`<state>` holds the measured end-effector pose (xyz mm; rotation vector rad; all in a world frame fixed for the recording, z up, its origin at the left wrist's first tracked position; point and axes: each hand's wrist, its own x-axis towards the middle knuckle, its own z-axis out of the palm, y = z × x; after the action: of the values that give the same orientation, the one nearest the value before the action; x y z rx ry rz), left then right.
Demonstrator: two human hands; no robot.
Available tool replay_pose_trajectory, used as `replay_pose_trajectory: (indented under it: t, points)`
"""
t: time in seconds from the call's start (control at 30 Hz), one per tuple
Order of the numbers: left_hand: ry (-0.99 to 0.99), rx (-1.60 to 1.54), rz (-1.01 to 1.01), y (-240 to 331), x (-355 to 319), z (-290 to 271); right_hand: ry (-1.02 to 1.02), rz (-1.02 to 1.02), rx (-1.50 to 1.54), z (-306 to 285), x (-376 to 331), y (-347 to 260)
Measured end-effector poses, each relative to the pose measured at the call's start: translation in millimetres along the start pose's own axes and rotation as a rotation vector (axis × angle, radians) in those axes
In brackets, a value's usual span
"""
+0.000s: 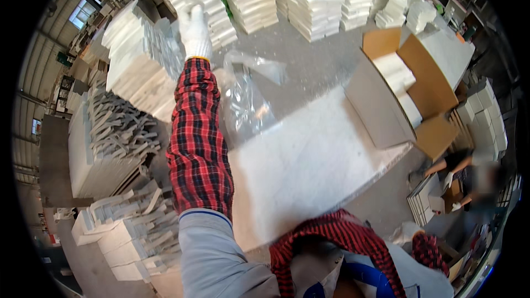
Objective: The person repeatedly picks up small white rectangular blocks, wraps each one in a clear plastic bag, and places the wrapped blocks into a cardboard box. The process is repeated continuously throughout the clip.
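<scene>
My left hand [194, 32] reached the far white foam stack [138, 60], grip state indeterminable; careless pulling risked toppling it. Right hand unseen.

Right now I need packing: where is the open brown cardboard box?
The open brown cardboard box sits upper right in the head view, at the white table's far right end.

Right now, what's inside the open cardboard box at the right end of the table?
The cardboard box holds white flat pieces stacked in a row along its middle. Its walls and flaps hide how deep the stack runs and anything beneath or beside it.
</scene>
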<state>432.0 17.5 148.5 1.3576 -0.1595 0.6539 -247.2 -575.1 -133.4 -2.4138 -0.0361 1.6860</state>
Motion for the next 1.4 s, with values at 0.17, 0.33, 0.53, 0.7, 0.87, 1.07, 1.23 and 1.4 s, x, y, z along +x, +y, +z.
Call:
replay_pose_trajectory:
  t: [0.17, 0.33, 0.53, 0.7, 0.87, 1.07, 1.23, 1.4]
  points:
    - [0.029, 0.486, -0.025, -101.4, 30.1, -25.8, 0.411, -0.025, 0.925, -118.2, -72.0, -152.0]
    - [0.178, 0.793, -0.695, -233.4, 1.7, -160.2, 0.484, -0.358, 0.792, -252.5, -63.9, -255.4]
    - [0.03, 0.304, -0.785, -183.9, 7.8, -149.4, 0.357, -0.606, 0.615, -302.9, -67.2, -304.2]
    - [0.039, 0.216, -0.647, -78.8, 8.7, -146.2, 0.709, -0.836, 0.52, -310.4, -58.5, -312.6]
    - [-0.289, 0.822, -0.326, 73.7, -54.2, -112.4, 0.641, -0.95, 0.898, -325.0, -44.8, -315.1]
    - [-0.81, 0.555, -0.44, 168.9, -257.8, -93.6, 0.661, -1.134, 0.696, -340.1, -40.2, -309.2]
    - [-0.743, 0.265, -0.46, 123.7, -415.3, -53.3, 0.209, -1.086, 1.046, -326.8, -48.9, -320.2]
    - [-0.462, -0.173, -0.858, 157.9, -480.3, 11.8, 0.796, -0.987, 0.621, -317.7, -66.8, -317.8]
